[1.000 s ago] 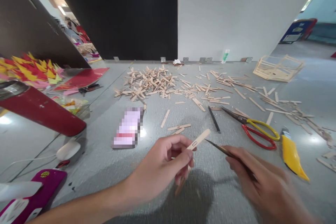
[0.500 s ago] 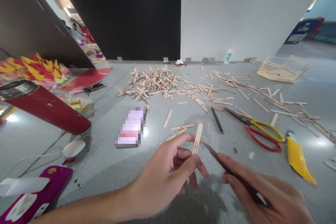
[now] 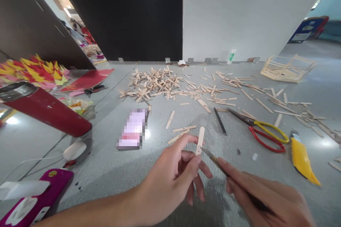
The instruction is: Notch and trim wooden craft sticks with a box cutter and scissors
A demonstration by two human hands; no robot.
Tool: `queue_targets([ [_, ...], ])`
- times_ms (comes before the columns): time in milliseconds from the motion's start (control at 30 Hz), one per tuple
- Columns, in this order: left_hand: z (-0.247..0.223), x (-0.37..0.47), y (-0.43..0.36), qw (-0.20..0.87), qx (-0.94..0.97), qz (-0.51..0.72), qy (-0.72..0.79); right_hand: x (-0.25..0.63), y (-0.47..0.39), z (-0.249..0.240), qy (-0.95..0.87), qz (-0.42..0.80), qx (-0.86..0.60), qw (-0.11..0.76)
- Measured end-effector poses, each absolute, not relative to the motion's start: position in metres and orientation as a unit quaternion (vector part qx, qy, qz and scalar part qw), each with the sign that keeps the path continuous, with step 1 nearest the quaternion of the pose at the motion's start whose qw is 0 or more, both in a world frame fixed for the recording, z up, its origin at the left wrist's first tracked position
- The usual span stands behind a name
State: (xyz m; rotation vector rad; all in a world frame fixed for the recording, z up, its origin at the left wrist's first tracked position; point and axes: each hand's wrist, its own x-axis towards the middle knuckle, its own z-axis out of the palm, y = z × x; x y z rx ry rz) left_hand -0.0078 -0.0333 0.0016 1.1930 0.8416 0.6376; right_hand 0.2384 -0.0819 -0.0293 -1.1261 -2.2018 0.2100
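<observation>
My left hand [image 3: 170, 181] pinches a flat wooden craft stick [image 3: 200, 138] upright between thumb and fingers; a small rectangular slot is cut in the stick. My right hand [image 3: 263, 198] grips a thin pointed craft knife [image 3: 213, 158], and its tip touches the stick at the slot. Both hands hover low over the grey floor [image 3: 112, 170] near the bottom of the view.
A heap of wooden sticks [image 3: 157, 83] lies ahead, loose ones [image 3: 183, 128] closer in. Red-and-yellow scissors [image 3: 262, 131], a yellow cutter [image 3: 301, 154] and a black pencil [image 3: 220, 120] lie to the right. A stick frame [image 3: 289, 67] sits far right; a red flask [image 3: 45, 108] stands left.
My left hand turned the stick from slanting right to upright. My right hand brought the knife tip up against the slot in the stick.
</observation>
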Motion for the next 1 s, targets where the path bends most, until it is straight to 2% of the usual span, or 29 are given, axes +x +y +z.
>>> queue_targets([
  [200, -0.005, -0.006, -0.037, 0.676, 0.558, 0.285, 0.387, 0.239, -0.086, -0.033, -0.84, 0.061, -0.436, 0.316],
  [400, -0.01, -0.006, -0.038, 0.588, 0.642, 0.275, 0.408, 0.236, -0.091, -0.039, -0.828, 0.041, -0.457, 0.322],
  [533, -0.024, -0.004, -0.037, 0.568, 0.661, 0.251, 0.421, 0.232, -0.091, -0.043, -0.823, 0.094, -0.466, 0.312],
  [667, -0.056, 0.003, -0.036, 0.588, 0.636, 0.29, 0.407, 0.225, -0.088, -0.053, -0.822, 0.173, -0.464, 0.282],
  [800, -0.07, 0.007, -0.034, 0.593, 0.626, 0.308, 0.402, 0.219, -0.083, -0.058, -0.823, 0.163, -0.464, 0.284],
  [900, -0.059, 0.001, -0.024, 0.52, 0.665, 0.3, 0.445, 0.221, -0.076, -0.053, -0.8, 0.157, -0.482, 0.322],
  [1000, -0.044, -0.01, -0.007, 0.392, 0.713, 0.209, 0.542, 0.225, -0.068, -0.046, -0.781, 0.143, -0.5, 0.344],
])
